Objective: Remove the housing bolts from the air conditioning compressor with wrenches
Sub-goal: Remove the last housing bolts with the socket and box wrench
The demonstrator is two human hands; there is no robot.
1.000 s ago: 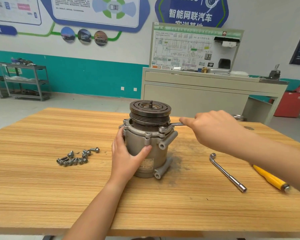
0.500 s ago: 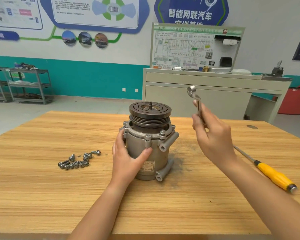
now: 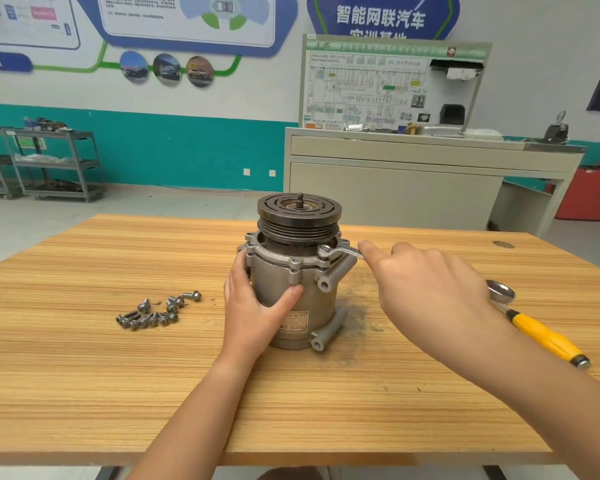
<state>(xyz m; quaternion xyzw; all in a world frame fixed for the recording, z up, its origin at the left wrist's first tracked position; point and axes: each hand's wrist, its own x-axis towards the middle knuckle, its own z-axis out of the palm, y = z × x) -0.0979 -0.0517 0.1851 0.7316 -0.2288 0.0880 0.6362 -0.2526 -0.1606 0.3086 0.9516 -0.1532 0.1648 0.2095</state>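
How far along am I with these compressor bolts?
Done: a pile of loose bolts lies left of the compressor. In hand: the right hand holds a wrench at the flange while the left hand steadies it. Left: the front flange bolt, perhaps others, looks seated.

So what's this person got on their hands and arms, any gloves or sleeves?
Nothing is worn. The left hand and right hand are bare: no gloves, rings or watch in view. The left forearm and right forearm are bare too; no sleeve shows before the picture's edge.
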